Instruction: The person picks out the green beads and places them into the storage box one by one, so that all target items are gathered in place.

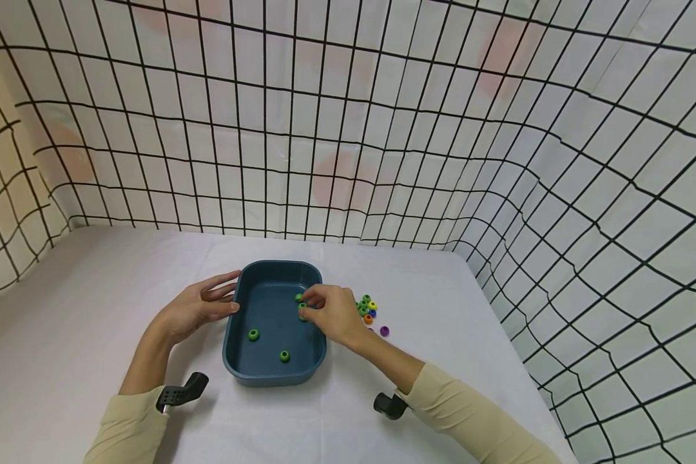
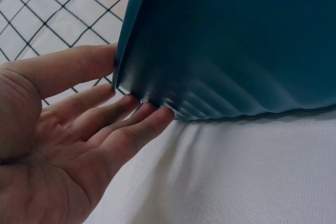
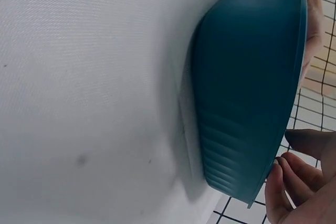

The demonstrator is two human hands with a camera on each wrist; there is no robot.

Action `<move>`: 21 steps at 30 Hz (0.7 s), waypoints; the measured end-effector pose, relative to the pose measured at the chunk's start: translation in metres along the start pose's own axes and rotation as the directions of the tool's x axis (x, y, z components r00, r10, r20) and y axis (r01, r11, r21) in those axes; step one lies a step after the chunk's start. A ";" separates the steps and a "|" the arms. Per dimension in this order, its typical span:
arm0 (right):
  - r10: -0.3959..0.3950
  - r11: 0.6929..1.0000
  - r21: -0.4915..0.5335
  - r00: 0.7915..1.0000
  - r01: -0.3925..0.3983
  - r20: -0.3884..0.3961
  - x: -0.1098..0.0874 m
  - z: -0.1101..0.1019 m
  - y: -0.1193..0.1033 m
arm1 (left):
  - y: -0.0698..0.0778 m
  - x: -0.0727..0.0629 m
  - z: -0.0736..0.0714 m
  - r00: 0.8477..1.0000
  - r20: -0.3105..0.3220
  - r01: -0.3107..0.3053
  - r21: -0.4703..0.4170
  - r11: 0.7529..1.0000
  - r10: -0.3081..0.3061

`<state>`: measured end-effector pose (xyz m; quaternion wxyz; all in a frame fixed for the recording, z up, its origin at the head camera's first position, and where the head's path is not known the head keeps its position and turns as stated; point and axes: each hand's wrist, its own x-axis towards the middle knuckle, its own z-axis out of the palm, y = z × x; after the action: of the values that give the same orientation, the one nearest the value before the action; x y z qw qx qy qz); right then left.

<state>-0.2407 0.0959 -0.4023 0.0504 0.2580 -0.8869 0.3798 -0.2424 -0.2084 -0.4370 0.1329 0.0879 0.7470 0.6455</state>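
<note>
A dark teal rectangular tray [image 1: 274, 376] stands on the white cloth. My left hand [image 1: 196, 312] is at its left side, with fingers extended and fingertips touching the outer wall, as the left wrist view shows; the thumb lies by the rim. Over the tray's right edge reaches my right hand [image 1: 335, 316], its thumb and fingers bent but apart, and I see no bead held between them. Close by its fingertips are several green beads, partly covered by the fingers. Farther left and nearer the front lie a green bead [image 1: 253, 335] and another green bead [image 1: 285, 356] on the tray floor.
Right of the tray is a loose group of beads: green, yellow [image 1: 372, 305], blue, orange [image 1: 368, 319] and purple [image 1: 385, 331], partly behind the right hand. Black wire mesh [image 1: 348, 135] borders the table [image 1: 441, 386] at the back and sides.
</note>
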 end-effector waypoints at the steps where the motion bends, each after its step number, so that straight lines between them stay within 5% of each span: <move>1: -0.005 1.000 -0.001 1.000 0.005 -0.009 0.000 -0.001 0.000 | 0.000 0.000 0.000 1.000 0.000 0.000 -0.001 1.000 0.000; 11: -0.031 0.999 -0.035 0.994 0.028 -0.105 -0.005 -0.018 0.009 | -0.001 0.000 0.001 1.000 -0.004 -0.002 0.015 1.000 0.002; 21: 0.026 0.996 -0.076 0.985 -0.039 -0.168 -0.013 -0.033 0.032 | 0.000 -0.001 0.001 1.000 0.000 -0.007 0.018 1.000 0.007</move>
<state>-0.2492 0.1427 -0.4036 0.1285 0.2088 -0.8981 0.3652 -0.2414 -0.2072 -0.4369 0.1296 0.0917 0.7525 0.6392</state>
